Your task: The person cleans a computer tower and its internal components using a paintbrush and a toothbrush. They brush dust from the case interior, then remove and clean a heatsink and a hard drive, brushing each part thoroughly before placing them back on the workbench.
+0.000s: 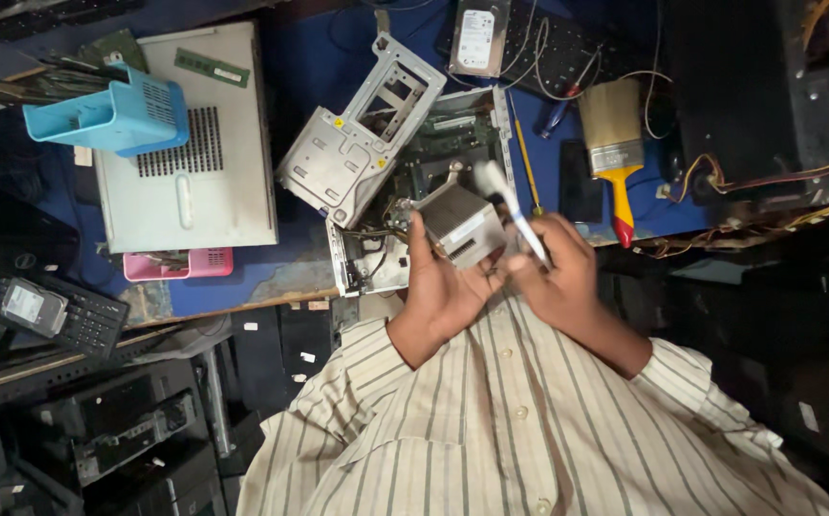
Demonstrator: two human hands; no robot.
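Nearest, at the bottom of the frame, a striped shirt (491, 420) with rolled sleeves fills the lower middle. Just above it the two hands meet at the centre. The left hand (443, 287) is clasped around a metal heatsink (459, 225), fingers up its left side and thumb under its lower edge, holding it tilted above the surface. The right hand (558, 272) is closed around a white brush (510, 210), whose handle runs up and left so that its pale head lies against the top right corner of the heatsink.

Behind the hands, an opened computer chassis (433, 162) lies on the blue surface (309, 67), its green board showing, with a grey drive cage (357, 143) tipped across its upper left. A yellow pencil-like tool (526, 162) lies just right of the chassis, and beyond it a wide paintbrush (613, 143) with a yellow and red handle.

Further off, at the left of the frame, a closed beige computer case (194, 143) carries a light blue plastic basket (118, 115) (stuffed with dark parts) and a green memory stick (212, 67). A pink tray (180, 263) peeks out beneath its lower edge. At the top centre a hard drive (479, 38) rests on a black keyboard (567, 48); another keyboard (80, 311) with a drive on it sits at lower left.
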